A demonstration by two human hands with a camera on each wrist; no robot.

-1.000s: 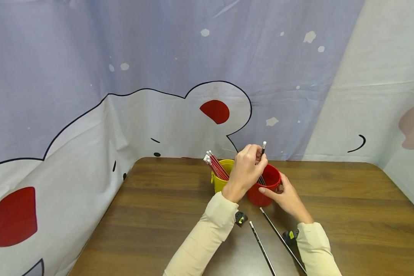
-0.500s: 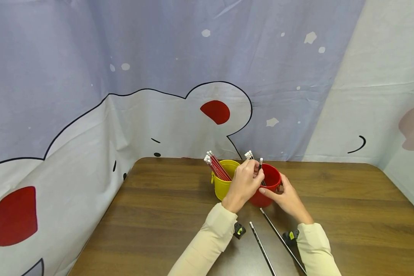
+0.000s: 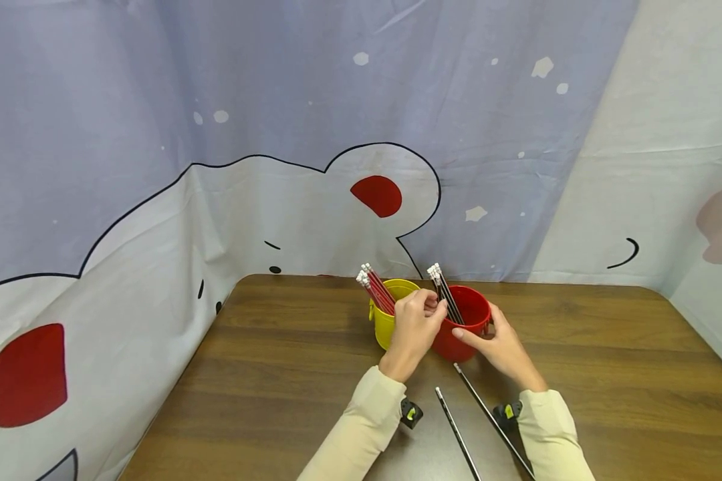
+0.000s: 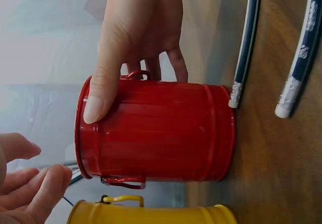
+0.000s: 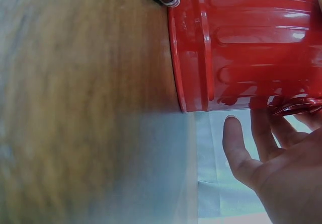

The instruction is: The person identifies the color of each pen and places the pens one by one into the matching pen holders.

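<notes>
My right hand (image 3: pixel 505 347) holds the red bucket (image 4: pixel 161 131) from the right side, its thumb on the wall near the rim and the other fingers round the far side. Several black pencils (image 3: pixel 448 297) with white erasers lean in that bucket, eraser ends up. My left hand (image 3: pixel 414 324) hovers by the bucket's left rim, close to the pencils. In the left wrist view its thumb and fingers stand apart with nothing between them. Just left stands a yellow bucket (image 3: pixel 384 331) with several red pencils (image 3: pixel 378 290) in it, partly hidden by my left hand.
Two more black pencils lie on the wooden table (image 3: pixel 265 374) in front of the red bucket: a nearer pencil (image 3: pixel 457 431) and another pencil (image 3: pixel 487 411) reaching close to its base. A printed curtain (image 3: pixel 313 220) hangs behind the table's back edge.
My left hand lowered a black pencil into the red bucket, let it go and drew back down and left. The pencils' eraser ends now show. My right hand stayed on the bucket.
</notes>
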